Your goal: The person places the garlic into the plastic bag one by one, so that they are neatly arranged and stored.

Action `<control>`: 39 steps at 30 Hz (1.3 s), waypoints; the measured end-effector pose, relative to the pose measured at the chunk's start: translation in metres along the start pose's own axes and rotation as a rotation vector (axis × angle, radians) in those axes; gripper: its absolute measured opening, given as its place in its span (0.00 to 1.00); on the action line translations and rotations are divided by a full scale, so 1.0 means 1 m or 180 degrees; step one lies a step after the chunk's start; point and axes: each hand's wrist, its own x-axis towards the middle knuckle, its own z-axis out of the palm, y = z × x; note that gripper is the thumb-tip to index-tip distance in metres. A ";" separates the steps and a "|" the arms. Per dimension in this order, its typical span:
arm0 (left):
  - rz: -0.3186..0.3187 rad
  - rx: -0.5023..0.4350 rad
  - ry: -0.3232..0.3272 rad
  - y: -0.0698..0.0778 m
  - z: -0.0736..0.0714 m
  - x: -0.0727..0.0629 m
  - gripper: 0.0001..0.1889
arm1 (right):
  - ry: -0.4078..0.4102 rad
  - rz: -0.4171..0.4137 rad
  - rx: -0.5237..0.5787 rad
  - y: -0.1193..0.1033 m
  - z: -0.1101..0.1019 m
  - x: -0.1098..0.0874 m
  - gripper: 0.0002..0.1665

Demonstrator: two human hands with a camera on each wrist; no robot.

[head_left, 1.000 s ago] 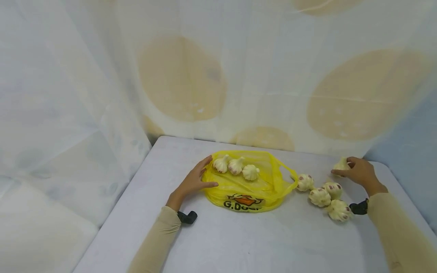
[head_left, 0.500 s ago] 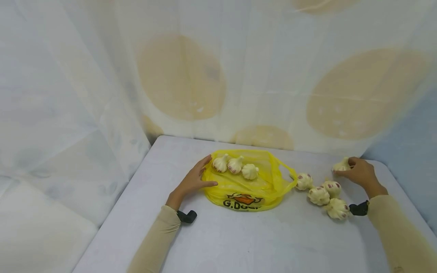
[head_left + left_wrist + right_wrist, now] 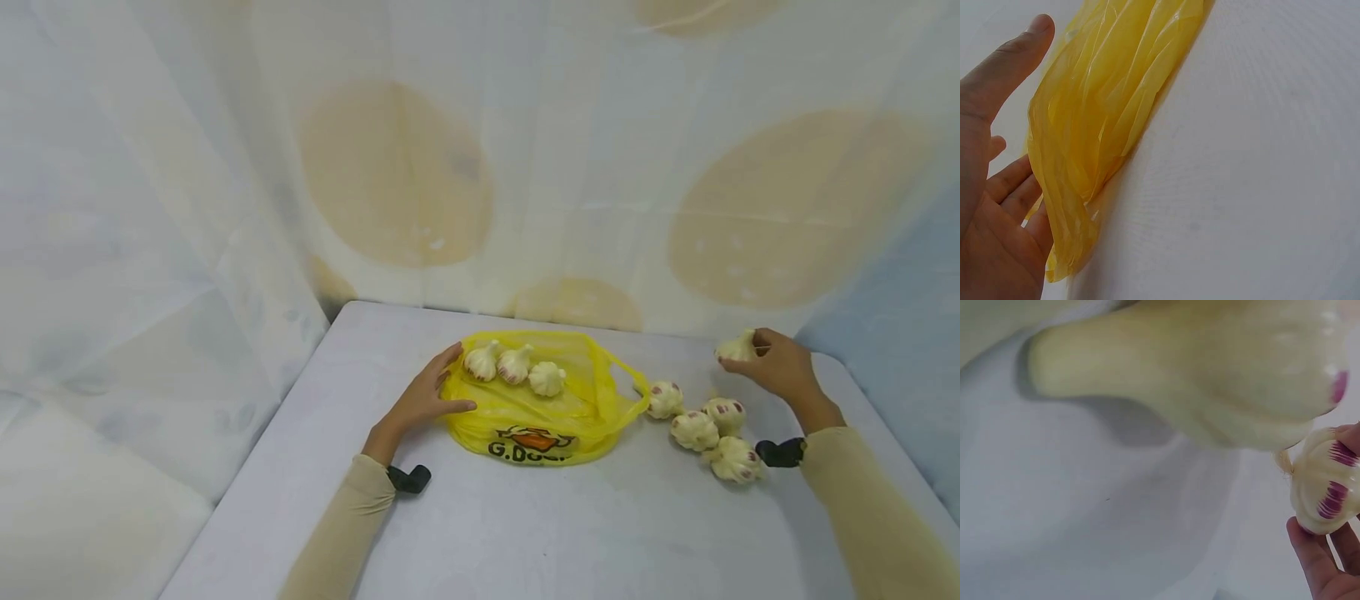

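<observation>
My right hand (image 3: 787,371) pinches a garlic bulb (image 3: 737,347) between thumb and fingers, near the far right corner of the table. The right wrist view shows purple streaks on this held bulb (image 3: 1325,494), with another bulb (image 3: 1222,369) large in the foreground. A thin yellow plastic bag (image 3: 588,402) with printed lettering lies at mid-table, its mouth spread. Three garlic bulbs (image 3: 514,365) sit inside it. My left hand (image 3: 420,400) rests at the bag's left side, thumb apart and fingers extended. In the left wrist view those fingers (image 3: 1022,194) touch the crumpled yellow plastic.
Several garlic bulbs (image 3: 694,431) are grouped between the bag and my right forearm. One of them (image 3: 663,400) lies right at the bag's handle loop (image 3: 636,406). A pale patterned curtain (image 3: 577,167) hangs behind the white table (image 3: 637,533).
My right hand has raised its garlic bulb and drawn it slightly leftward. My left hand stays at the bag's side.
</observation>
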 end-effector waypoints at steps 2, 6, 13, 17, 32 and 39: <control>0.0013 -0.0003 0.0005 0.000 0.000 0.000 0.56 | 0.0006 0.0004 0.0050 -0.009 -0.002 0.000 0.47; 0.0034 -0.0020 0.0018 0.000 0.000 -0.001 0.56 | 0.0096 -0.0058 0.0058 -0.027 -0.005 0.001 0.46; 0.0013 -0.0015 0.0011 0.000 -0.001 0.000 0.56 | 0.0236 -0.0221 0.0123 -0.057 -0.010 0.001 0.46; -0.0005 0.0010 0.0018 0.000 -0.002 -0.001 0.56 | 0.0374 -0.0354 0.0198 -0.075 -0.010 0.001 0.44; 0.0053 -0.0028 0.0026 -0.002 0.000 0.001 0.55 | 0.0487 -0.0781 0.0661 -0.129 0.012 -0.005 0.33; 0.0046 -0.0036 0.0039 -0.001 0.000 0.004 0.55 | 0.0314 -0.0935 0.0908 -0.147 0.027 -0.006 0.31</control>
